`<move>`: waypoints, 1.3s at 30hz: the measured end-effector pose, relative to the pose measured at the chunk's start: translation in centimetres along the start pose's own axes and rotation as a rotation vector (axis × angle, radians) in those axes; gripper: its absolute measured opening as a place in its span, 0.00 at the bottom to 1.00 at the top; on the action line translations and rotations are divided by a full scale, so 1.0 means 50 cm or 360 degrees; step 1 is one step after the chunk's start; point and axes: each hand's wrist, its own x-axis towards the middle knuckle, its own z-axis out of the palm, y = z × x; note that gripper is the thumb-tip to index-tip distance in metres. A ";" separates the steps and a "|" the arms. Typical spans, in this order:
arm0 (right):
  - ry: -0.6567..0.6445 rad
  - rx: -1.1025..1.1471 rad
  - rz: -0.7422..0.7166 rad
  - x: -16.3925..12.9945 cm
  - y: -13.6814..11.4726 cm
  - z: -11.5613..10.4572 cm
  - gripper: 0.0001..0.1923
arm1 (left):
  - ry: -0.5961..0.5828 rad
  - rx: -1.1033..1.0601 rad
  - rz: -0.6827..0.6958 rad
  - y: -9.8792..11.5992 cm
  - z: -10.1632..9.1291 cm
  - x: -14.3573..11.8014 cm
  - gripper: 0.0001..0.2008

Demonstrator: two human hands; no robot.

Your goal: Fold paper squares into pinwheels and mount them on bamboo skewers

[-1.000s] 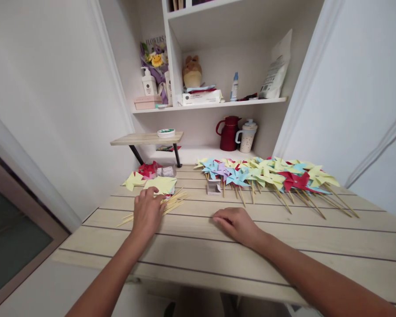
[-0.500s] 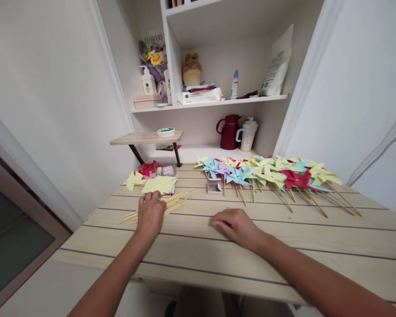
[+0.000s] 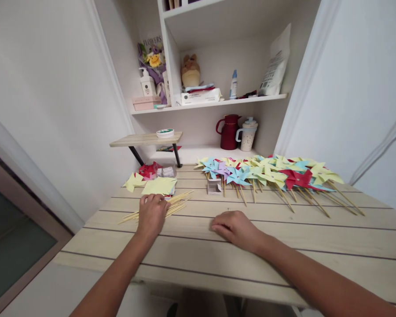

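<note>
Our left hand [image 3: 152, 214] over thin wooden sticks [image 3: 176, 202], fingers curled, grip: can't tell | sticks slant near-left to far-right | our right hand [image 3: 236, 227] farther, loosely curled, contents hidden

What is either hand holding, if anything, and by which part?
The left hand lies over the middle of the thin, straight, pale-yellow, wooden-looking sticks; whether it grips any cannot be told. The right hand is curled, its palm hidden.

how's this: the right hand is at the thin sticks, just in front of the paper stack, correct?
Wrong hand: the head view shows the left hand at the thin sticks, just in front of the paper stack.
</note>
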 end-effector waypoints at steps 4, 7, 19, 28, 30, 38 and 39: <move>0.0006 -0.0027 -0.0026 0.001 0.003 0.003 0.18 | 0.0106 0.0053 -0.0130 -0.026 -0.010 0.020 0.17; 0.0002 -0.0049 -0.0034 0.001 0.004 0.005 0.18 | 0.0160 0.0078 -0.0242 -0.054 -0.008 0.053 0.20; -0.0018 -0.0041 -0.0023 0.005 -0.011 -0.001 0.19 | -0.0317 -0.0127 -0.0345 -0.139 0.009 0.154 0.17; -0.0011 -0.0026 -0.0036 0.005 -0.008 0.001 0.19 | -0.0625 -0.0116 -0.0134 -0.137 0.000 0.153 0.24; -0.0006 -0.0015 -0.0037 0.005 -0.006 0.003 0.19 | -0.0710 -0.0093 -0.0090 -0.142 -0.007 0.154 0.29; -0.0012 -0.0010 -0.0028 0.008 -0.004 0.004 0.17 | -0.0732 -0.0175 -0.0124 -0.152 -0.024 0.143 0.26; -0.0013 -0.0008 -0.0026 0.008 -0.005 0.004 0.17 | -0.0721 -0.0193 -0.0119 -0.151 -0.026 0.142 0.25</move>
